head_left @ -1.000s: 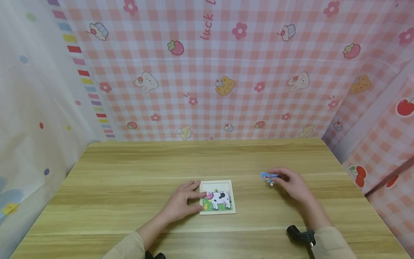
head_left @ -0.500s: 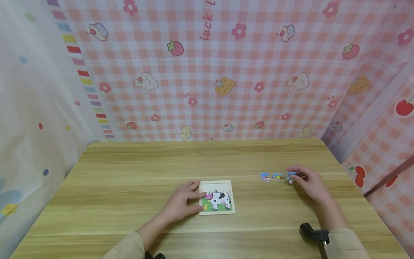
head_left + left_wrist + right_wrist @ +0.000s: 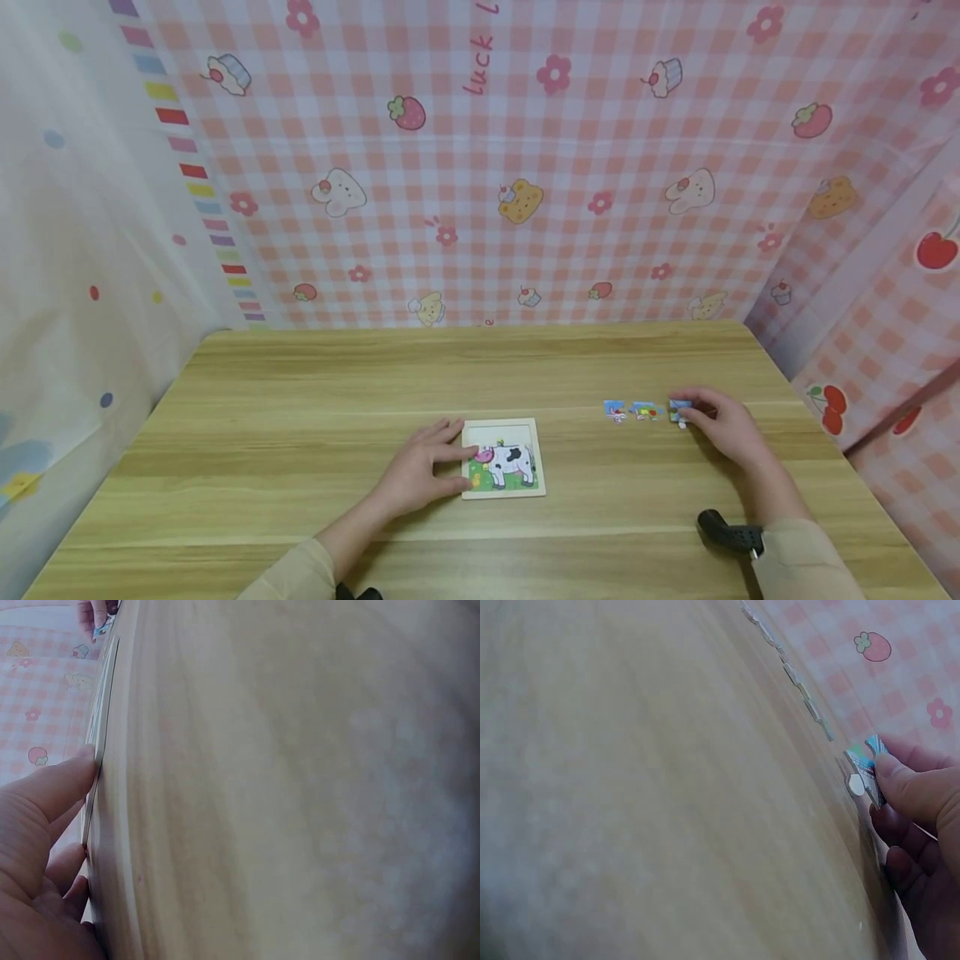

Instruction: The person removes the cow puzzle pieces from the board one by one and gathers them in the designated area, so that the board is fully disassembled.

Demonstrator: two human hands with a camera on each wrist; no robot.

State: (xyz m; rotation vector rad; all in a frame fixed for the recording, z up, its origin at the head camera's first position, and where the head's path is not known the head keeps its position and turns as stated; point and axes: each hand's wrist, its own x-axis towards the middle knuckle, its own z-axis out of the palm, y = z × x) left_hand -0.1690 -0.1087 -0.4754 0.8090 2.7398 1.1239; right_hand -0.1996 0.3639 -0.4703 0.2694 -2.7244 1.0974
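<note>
A wooden puzzle board [image 3: 466, 467] with a raised pale rim lies flat near the table's middle. Its picture shows a black-and-white cow on green; the far strip inside the rim is bare white. My left hand [image 3: 416, 468] rests at the board's left side, thumb and fingers touching the rim, seen edge-on in the left wrist view. My right hand [image 3: 723, 427] pinches a blue puzzle piece [image 3: 864, 769] between thumb and fingers, with the piece tilted in the right wrist view. Left of it lie two more pieces, one blue [image 3: 614, 409] and one with yellow and red [image 3: 644, 410].
The wood-grain table [image 3: 337, 375] runs back to a pink checked cloth [image 3: 480, 167] hanging behind it. More cloth hangs at both sides. A black wrist mount [image 3: 727, 533] sticks out by the right sleeve.
My right hand has moved right along the row with a piece in its fingers, uncovering the two other pieces. In the last half second it shifts only slightly. My left hand stays in place.
</note>
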